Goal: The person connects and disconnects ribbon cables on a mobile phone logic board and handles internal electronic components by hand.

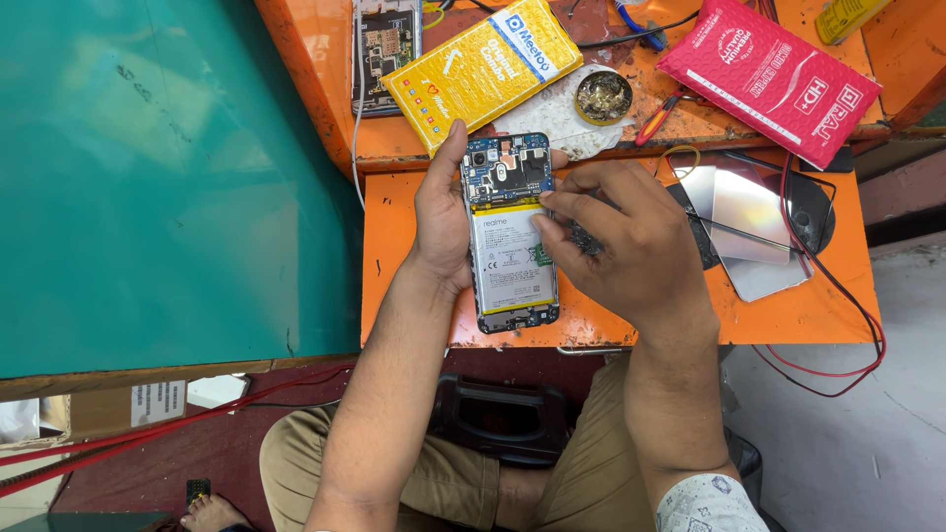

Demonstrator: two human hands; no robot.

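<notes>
I'm looking straight down at an orange wooden workbench (611, 330), and both hands are on the job. My left hand (440, 222) cradles an opened smartphone with its back cover off (509, 233), fingers wrapped behind the body and the thumb up along its left edge, a firm hold. The phone sits dead centre of the view, raised just above the bench, camera end at twelve o'clock.

The back is already off: the blue circuit board (507, 167) is bare at the top, and the silvery-white battery pack (511, 258) still sits in its bay below it. So the opening is done, by my reading; the inner parts all look in place.

My right hand (621, 236) comes in from three o'clock, fingertips pinched close at the phone's right edge, near the top of the battery. Whether they hold a small tool or part I cannot tell; something dark shows under the fingers.

At twelve o'clock lies a yellow padded mailer (483, 69), beside a second stripped phone frame (385, 49) at eleven. A round tin of brass wool (603, 97) sits just past the phone. At two o'clock, a red padded envelope (774, 74); at three, a shiny metal plate (751, 222) and red wires (838, 296).
</notes>
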